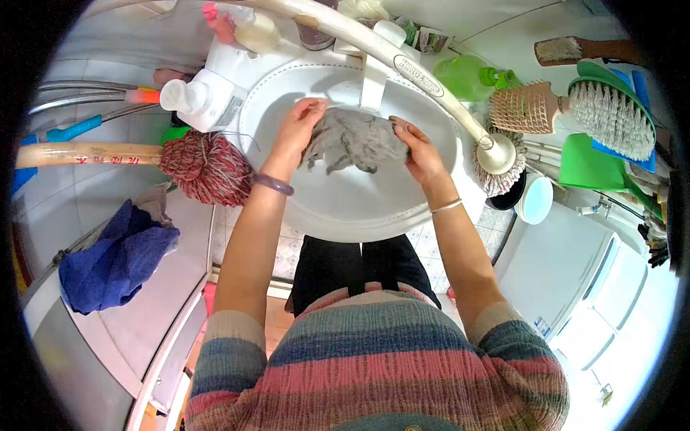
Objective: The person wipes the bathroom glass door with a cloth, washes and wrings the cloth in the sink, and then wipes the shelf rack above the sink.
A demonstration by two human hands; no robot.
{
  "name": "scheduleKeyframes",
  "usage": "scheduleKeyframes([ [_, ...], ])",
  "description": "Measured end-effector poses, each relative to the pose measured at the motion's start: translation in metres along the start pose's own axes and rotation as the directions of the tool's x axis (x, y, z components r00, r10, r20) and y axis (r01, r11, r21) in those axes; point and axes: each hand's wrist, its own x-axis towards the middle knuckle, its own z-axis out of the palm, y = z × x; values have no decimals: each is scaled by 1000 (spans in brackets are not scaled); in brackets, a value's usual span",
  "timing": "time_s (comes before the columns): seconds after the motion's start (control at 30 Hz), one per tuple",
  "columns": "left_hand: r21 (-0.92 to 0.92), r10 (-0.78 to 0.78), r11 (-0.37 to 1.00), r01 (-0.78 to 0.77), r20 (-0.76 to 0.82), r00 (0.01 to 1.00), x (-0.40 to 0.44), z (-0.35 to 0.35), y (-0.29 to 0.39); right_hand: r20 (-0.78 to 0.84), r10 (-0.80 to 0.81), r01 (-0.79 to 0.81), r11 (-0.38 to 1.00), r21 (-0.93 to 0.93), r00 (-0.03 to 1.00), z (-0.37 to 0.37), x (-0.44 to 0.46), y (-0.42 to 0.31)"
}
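Observation:
A wet-looking grey rag (359, 136), blotched with darker patches, is stretched between my two hands over the white sink (323, 215). My left hand (300, 123) is closed on its left end, with the wrist in a purple bangle. At the right end my right hand (420, 149) grips the rag between thumb and fingers; a silvery bangle is on that wrist. The rag's lower edge hangs ragged above the basin. Behind it stands the white faucet (374, 82), its lower part close to the rag.
A red mop (205, 167) reaches in at the left, above a blue towel (118, 258). One white-handled mop (431, 82) crosses the sink's back right. A white pump bottle (194, 100) and green bottle (463, 77) flank the basin. Brushes (611, 115) hang at right.

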Motion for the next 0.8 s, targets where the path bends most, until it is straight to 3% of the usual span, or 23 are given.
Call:
scheduleKeyframes([
  [0.03, 64, 23, 998, -22, -20, 1000, 4, -4, -1, -23, -75, 71, 986, -148, 997, -4, 11, 10],
  [0.07, 128, 49, 991, -43, -39, 998, 7, -7, -4, -65, -177, 126, 871, -474, 982, -8, 21, 19],
  [0.13, 247, -84, 964, 101, -78, 993, 2, -8, -1, -32, -391, 118, 354, -928, 920, -10, 37, 35],
  [0.17, 284, -117, 949, 139, -93, 989, 1, -7, -7, 51, -538, 245, 295, -924, 842, -6, 44, 48],
  [0.27, 239, -345, 906, 349, -64, 937, -6, 3, -26, 64, -385, 192, 304, -933, 921, 13, 55, 47],
  [0.3, 195, -424, 885, 422, -38, 905, -10, 9, -26, 98, -324, 234, 416, -879, 941, 16, 56, 42],
  [0.33, 154, -497, 857, 492, -6, 868, -13, 16, -25, 84, -237, 231, 711, -664, 968, 23, 51, 36],
  [0.37, 119, -500, 860, 497, -5, 866, -15, 22, -22, 102, -148, 175, 913, -368, 984, 30, 42, 31],
  [0.4, 19, -530, 848, 530, -17, 848, -13, 28, -22, 150, -71, 77, 997, -32, 986, 40, 28, 22],
  [0.43, -81, -559, 827, 556, -24, 829, -9, 34, -22, 237, -23, -9, 991, 133, 971, 55, 4, 4],
  [0.47, -181, -590, 797, 576, -27, 807, -5, 38, -25, 288, -10, -33, 989, 144, 957, 58, -7, 1],
  [0.5, -403, -579, 674, 620, 233, 781, 6, 31, -42, 340, 1, -57, 986, 154, 940, 59, -15, -1],
  [0.57, -619, -365, 644, 449, 267, 892, 7, 35, -63, 442, -57, -55, 970, 237, 895, 60, -17, 1],
  [0.6, -715, -252, 599, 360, 258, 933, 4, 37, -60, 291, -57, -18, 969, 247, 955, 61, -13, 4],
  [0.67, -712, -379, 577, 400, 200, 904, 10, 43, -49, -32, -59, 65, 966, 251, 998, 60, 1, 8],
  [0.7, -701, -404, 594, 394, 163, 900, 8, 45, -45, -121, 22, 1, 982, 189, 992, 53, 7, 9],
  [0.73, -691, -430, 610, 388, 123, 894, 4, 47, -40, -200, -103, 98, 995, -31, 974, 46, 19, 22],
  [0.8, -748, -418, 561, 353, 112, 902, -2, 50, -33, -264, -375, 221, 855, -469, 889, 34, 40, 50],
])
